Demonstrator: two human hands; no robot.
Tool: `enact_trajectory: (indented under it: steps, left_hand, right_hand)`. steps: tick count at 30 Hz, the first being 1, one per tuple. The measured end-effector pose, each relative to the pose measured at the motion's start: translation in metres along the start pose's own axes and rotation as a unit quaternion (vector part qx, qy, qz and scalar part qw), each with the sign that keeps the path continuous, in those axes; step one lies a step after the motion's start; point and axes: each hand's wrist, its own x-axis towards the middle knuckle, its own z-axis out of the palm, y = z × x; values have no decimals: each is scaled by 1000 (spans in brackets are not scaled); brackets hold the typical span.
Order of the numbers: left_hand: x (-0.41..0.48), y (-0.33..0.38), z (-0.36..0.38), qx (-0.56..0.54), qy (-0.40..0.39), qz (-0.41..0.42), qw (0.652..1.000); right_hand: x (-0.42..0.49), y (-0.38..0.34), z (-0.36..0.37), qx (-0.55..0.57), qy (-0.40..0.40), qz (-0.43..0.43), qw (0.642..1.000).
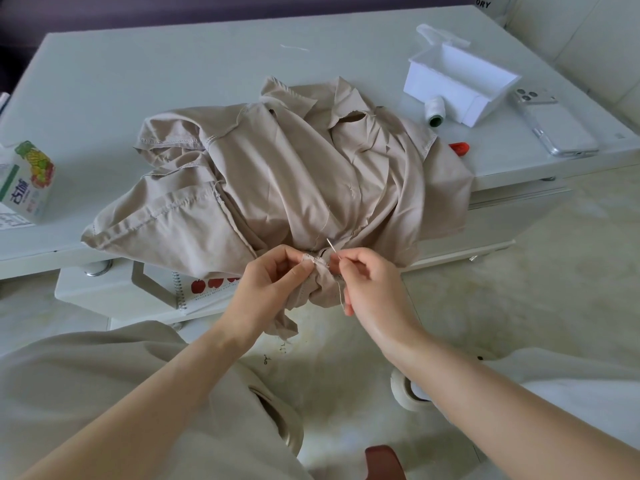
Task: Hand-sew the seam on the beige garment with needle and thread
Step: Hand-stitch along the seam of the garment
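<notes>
Item: needle (pixel 331 247), being pinched between thumb and forefinger of the right hand (pixel 367 278), its free end pointing up and away; whether it is passing through cloth at this instant is hard to tell at this size. Thread (pixel 341 292) is trailing slack below that hand. The left hand (pixel 273 275) is pinching the seam (pixel 313 259), fingers curled on the folded edge just left of the needle. The beige garment (pixel 294 161) is lying heaped on the table (pixel 138 81), its near part hanging over the near edge into both hands. Lying further out: spool (pixel 434 110), white box (pixel 460 84) and phone (pixel 554 126) at far right, carton (pixel 26 181) at left. Risks: the slack thread is likely looping and may knot on the pull; the needle is working close to the left fingertips; the heap's weight may be dragging the seam out of the pinch.
</notes>
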Motion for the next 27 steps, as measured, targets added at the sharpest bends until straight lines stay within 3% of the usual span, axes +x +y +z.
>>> enact_trajectory:
  steps: [10,27]
  left_hand:
    - [-4,6,-4,-24,28,15,999]
    - [0,2,-6,-22,41,19,999]
  right_hand:
    - [-6,-5,8,54,-64,50,995]
    - [0,10,-3,-52,-129,3,990]
